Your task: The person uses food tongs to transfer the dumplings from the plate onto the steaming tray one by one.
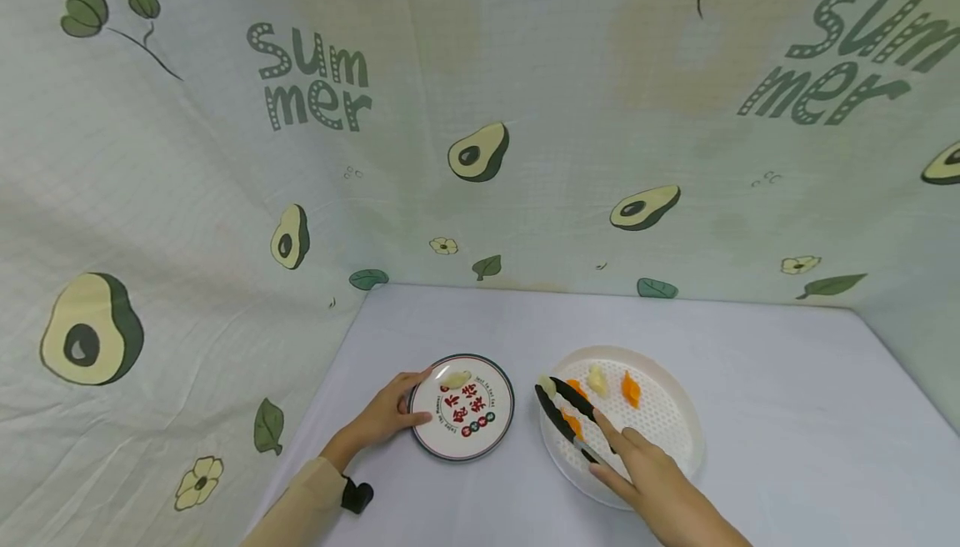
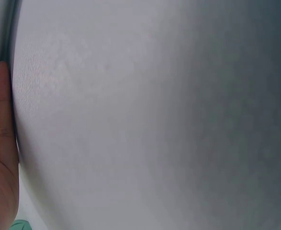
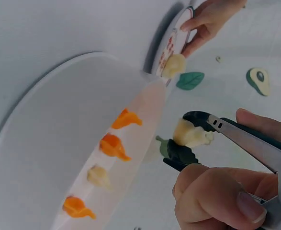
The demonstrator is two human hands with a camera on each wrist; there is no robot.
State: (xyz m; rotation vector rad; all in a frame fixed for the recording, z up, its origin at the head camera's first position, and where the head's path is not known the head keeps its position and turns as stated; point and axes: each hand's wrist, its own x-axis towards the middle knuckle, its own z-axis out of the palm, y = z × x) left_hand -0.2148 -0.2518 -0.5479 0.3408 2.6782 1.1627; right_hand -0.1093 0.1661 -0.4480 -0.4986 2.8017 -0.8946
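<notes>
My left hand [image 1: 386,409] grips the left rim of a small round plate [image 1: 487,440] with red characters, thumb over the top. One pale dumpling [image 1: 456,379] lies on that plate. With my right hand [image 1: 654,480] I hold black-tipped metal tongs [image 1: 555,417]. A second pale dumpling [image 3: 194,135] is pinched between their tips, above the left edge of a round white tray [image 1: 663,426]. Inside the tray are another pale dumpling [image 1: 597,381] and several orange dumplings [image 1: 631,389]. The left wrist view shows only part of the left hand [image 2: 2,139] beside the plate's edge.
A white tabletop [image 1: 787,414] carries the plate on the left and the tray on the right, with a narrow gap between them. A hanging cloth [image 1: 555,222] printed with avocados borders the table at the back and left.
</notes>
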